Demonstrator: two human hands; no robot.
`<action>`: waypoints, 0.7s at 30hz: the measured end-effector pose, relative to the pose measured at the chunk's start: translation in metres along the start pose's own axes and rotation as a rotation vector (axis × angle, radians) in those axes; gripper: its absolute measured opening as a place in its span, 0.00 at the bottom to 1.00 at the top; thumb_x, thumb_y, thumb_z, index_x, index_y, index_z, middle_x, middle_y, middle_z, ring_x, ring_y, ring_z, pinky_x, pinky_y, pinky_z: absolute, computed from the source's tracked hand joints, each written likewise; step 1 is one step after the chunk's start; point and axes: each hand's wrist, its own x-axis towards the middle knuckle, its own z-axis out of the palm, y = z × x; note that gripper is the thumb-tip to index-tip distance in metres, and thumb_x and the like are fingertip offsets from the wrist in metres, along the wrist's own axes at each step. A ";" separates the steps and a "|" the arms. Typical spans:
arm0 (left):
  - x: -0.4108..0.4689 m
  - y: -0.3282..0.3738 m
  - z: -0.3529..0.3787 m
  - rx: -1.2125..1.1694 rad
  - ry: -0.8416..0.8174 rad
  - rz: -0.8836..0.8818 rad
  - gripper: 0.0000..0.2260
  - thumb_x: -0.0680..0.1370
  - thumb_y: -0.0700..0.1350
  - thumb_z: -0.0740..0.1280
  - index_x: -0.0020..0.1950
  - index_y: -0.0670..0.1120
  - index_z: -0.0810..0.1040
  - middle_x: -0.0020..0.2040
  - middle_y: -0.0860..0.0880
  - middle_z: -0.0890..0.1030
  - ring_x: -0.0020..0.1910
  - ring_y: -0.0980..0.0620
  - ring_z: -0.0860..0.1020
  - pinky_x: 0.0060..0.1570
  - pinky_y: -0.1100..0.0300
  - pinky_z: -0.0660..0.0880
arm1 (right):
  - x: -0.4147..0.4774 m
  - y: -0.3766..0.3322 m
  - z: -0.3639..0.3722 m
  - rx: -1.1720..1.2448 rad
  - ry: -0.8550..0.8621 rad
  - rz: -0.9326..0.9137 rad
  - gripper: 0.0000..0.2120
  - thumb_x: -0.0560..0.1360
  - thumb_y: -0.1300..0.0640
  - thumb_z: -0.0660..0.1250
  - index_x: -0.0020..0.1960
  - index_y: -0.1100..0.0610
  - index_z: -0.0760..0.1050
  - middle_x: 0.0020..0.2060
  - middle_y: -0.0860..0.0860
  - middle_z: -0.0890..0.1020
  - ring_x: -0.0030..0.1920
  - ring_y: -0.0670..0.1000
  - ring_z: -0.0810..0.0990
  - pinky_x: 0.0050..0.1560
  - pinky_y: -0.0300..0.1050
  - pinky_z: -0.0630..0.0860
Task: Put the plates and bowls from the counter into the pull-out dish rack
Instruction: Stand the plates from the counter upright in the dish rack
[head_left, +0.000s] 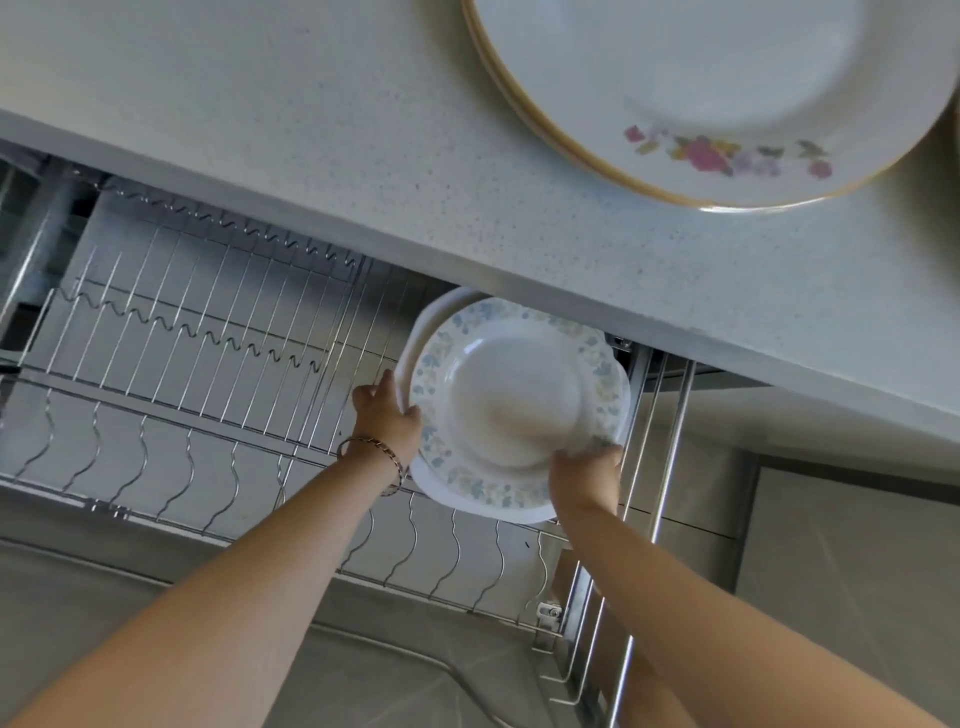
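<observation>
A small stack of white plates (511, 410), the nearest one with a pale blue floral rim, is held over the right end of the pull-out wire dish rack (208, 332). My left hand (387, 410) grips the stack's left edge and wears a thin bracelet. My right hand (587, 470) grips its lower right edge. On the speckled counter (363, 156) above rests a stack of large gold-rimmed plates (701, 98) with a pink flower print. How many plates I hold is hard to tell.
The rack's chrome wire slots run leftward from the held plates, with a front row of wavy dividers (234, 467). Steel drawer rails (670, 441) stand at the right. A grey floor and cabinet front (831, 545) lie below.
</observation>
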 end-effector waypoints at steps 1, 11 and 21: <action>-0.005 0.001 -0.003 0.060 -0.010 -0.021 0.17 0.78 0.39 0.59 0.66 0.38 0.67 0.64 0.38 0.67 0.48 0.43 0.73 0.56 0.57 0.74 | -0.003 0.000 -0.004 -0.031 -0.026 -0.005 0.22 0.75 0.65 0.58 0.69 0.63 0.60 0.67 0.61 0.69 0.65 0.61 0.71 0.59 0.47 0.69; -0.119 0.076 -0.084 -0.088 0.128 0.280 0.14 0.78 0.37 0.60 0.39 0.56 0.74 0.46 0.43 0.83 0.42 0.44 0.82 0.43 0.51 0.81 | -0.101 -0.051 -0.110 -0.518 -0.509 -0.472 0.19 0.78 0.58 0.58 0.69 0.55 0.67 0.64 0.53 0.75 0.55 0.50 0.78 0.54 0.38 0.74; -0.119 0.214 -0.139 -0.409 0.305 0.161 0.21 0.73 0.42 0.67 0.64 0.37 0.70 0.60 0.42 0.76 0.53 0.44 0.76 0.43 0.61 0.69 | -0.116 -0.205 -0.234 -0.322 0.026 -0.912 0.20 0.76 0.59 0.62 0.67 0.57 0.70 0.65 0.56 0.73 0.62 0.53 0.74 0.61 0.38 0.67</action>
